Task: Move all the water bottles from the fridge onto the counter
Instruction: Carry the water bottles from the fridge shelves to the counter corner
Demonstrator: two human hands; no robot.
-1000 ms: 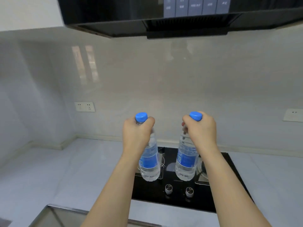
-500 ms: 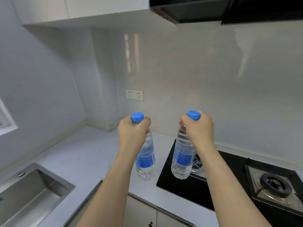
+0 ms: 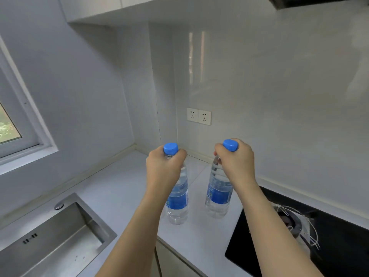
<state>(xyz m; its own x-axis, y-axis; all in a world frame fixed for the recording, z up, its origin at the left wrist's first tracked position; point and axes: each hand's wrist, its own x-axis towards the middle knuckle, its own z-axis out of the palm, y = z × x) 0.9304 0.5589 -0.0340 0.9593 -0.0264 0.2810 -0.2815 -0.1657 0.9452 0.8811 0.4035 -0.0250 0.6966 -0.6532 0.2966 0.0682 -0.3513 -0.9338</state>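
Two water bottles with blue caps and blue labels, print too blurred to read. The left hand point(image 3: 164, 166) curls round the neck of the left bottle point(image 3: 178, 198); the right hand point(image 3: 234, 162) grips the right bottle point(image 3: 218, 193) likewise. Both hang upright over the white surface point(image 3: 119, 188), between one sink point(image 3: 50, 242) and one black stove point(image 3: 329, 250); contact unclear.

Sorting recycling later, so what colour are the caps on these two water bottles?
Bright blue, on both clear plastic water bottles; the head view shows the round screw caps best.
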